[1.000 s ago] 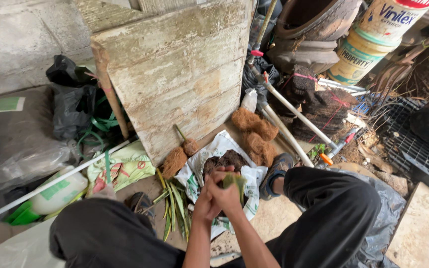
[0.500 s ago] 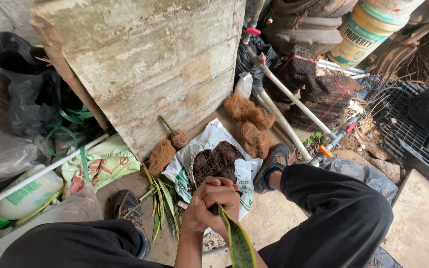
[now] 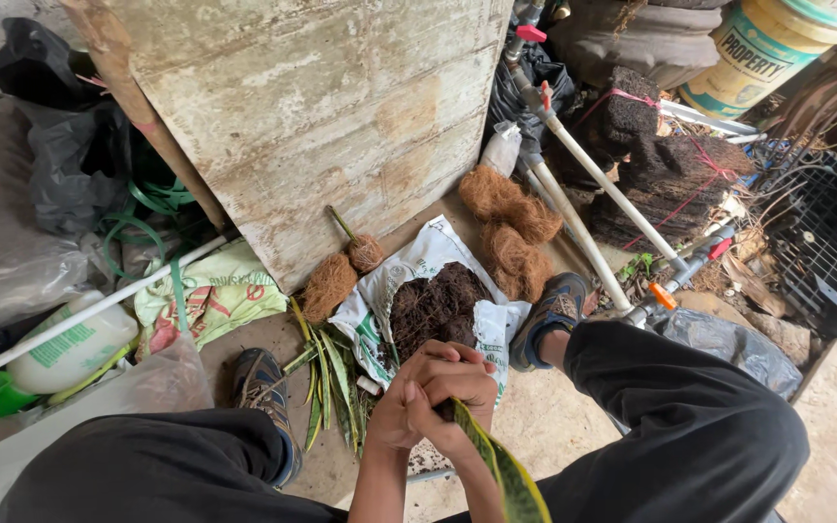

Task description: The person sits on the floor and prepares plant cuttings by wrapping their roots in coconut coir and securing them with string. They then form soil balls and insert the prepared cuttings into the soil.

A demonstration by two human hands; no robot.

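My left hand (image 3: 407, 409) and my right hand (image 3: 459, 392) are clasped together just above my knees, both closed around the base of a long green leaf with yellow edges (image 3: 502, 471) that points down toward me. Right beyond my hands lies an open white bag (image 3: 423, 266) filled with dark brown fibrous soil (image 3: 435, 305). A bunch of similar green leaves (image 3: 329, 383) lies on the concrete floor to the left of the bag, beside my left shoe (image 3: 265, 392). My right shoe (image 3: 550, 312) rests against the bag's right side.
A weathered wooden board (image 3: 322, 116) leans upright behind the bag. Coconut husk clumps (image 3: 506, 223) and a husk ball with a stem (image 3: 362, 250) lie near it. White pipes (image 3: 593, 189), dark fibre blocks (image 3: 666, 179), paint buckets (image 3: 767, 48), black crates (image 3: 825, 261), plastic bags (image 3: 60, 184) and a white jug (image 3: 75, 344) crowd around.
The view has shifted slightly right and down. My clasped hands stay on the leaf, which now hangs lower toward me; a second ago it was bunched in my hands above the soil.
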